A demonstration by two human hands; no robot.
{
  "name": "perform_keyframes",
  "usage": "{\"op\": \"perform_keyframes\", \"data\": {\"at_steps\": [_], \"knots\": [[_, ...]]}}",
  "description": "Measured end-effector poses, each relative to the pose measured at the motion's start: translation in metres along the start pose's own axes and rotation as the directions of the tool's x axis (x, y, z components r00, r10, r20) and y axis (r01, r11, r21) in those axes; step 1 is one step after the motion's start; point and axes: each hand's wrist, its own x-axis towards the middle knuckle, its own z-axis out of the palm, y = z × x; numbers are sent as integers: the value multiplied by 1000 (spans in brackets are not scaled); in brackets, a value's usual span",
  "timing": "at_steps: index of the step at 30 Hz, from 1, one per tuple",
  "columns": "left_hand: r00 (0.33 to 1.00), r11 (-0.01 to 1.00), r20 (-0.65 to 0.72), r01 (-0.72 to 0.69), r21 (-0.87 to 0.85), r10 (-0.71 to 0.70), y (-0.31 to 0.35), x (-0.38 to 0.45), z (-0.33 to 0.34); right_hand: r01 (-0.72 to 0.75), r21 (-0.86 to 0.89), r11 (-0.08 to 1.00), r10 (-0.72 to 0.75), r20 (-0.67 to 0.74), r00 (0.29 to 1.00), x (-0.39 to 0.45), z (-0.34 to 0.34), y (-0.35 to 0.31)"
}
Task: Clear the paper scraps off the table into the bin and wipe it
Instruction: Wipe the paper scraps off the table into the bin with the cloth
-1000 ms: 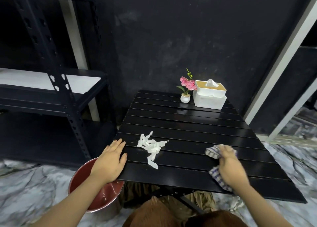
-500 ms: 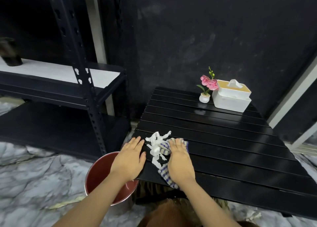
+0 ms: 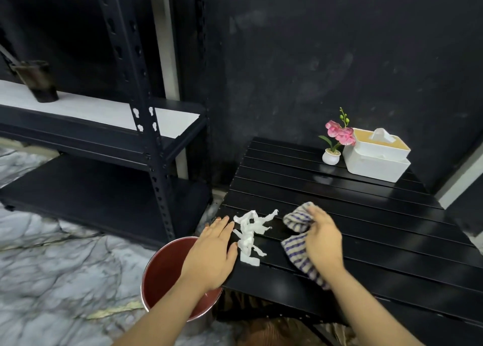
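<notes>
Paper scraps [image 3: 249, 234] lie at counter [image 3: 366, 230] edge above bin [image 3: 162, 275]. Left hand [image 3: 213, 254] flat, grip released, touching scraps; right hand [image 3: 322, 237] grasps striped cloth [image 3: 296, 251].

Left hand [image 3: 213, 251] flat at the worktop [image 3: 366, 230] edge beside the paper scraps [image 3: 251, 234]; right hand [image 3: 322, 237] grips the striped cloth [image 3: 298, 241]; bin [image 3: 162, 275] below.

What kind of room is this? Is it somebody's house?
Probably a room at home or a small studio, hard to say. There's a black slatted table with a tissue box and little flower pot, a metal shelf rack, and marble-look floor.
</notes>
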Motion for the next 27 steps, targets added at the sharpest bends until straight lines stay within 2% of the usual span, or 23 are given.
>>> {"op": "perform_keyframes", "data": {"at_steps": [3, 5, 14, 22, 27], "knots": [[1000, 1000, -7, 1, 1, -1, -1, 1, 0, -106, -76, 991, 111, 61, 992, 30, -8, 19], [1000, 1000, -15, 3, 1, -3, -2, 2, 1, -111, -126, 986, 127, 135, 983, 45, -1, 26], [1000, 1000, -4, 19, 24, -19, -4, 5, 4, 137, -118, 984, -85, 367, 926, 98, 57, 11], [1000, 1000, 2, 14, 3, -15, -4, 4, 2, 365, 51, 930, -327, 571, 753, 104, 91, -18], [1000, 1000, 12, 7, 13, -8, -5, 4, 2, 378, 133, 916, -373, 627, 684, 86, 86, -24]]}}
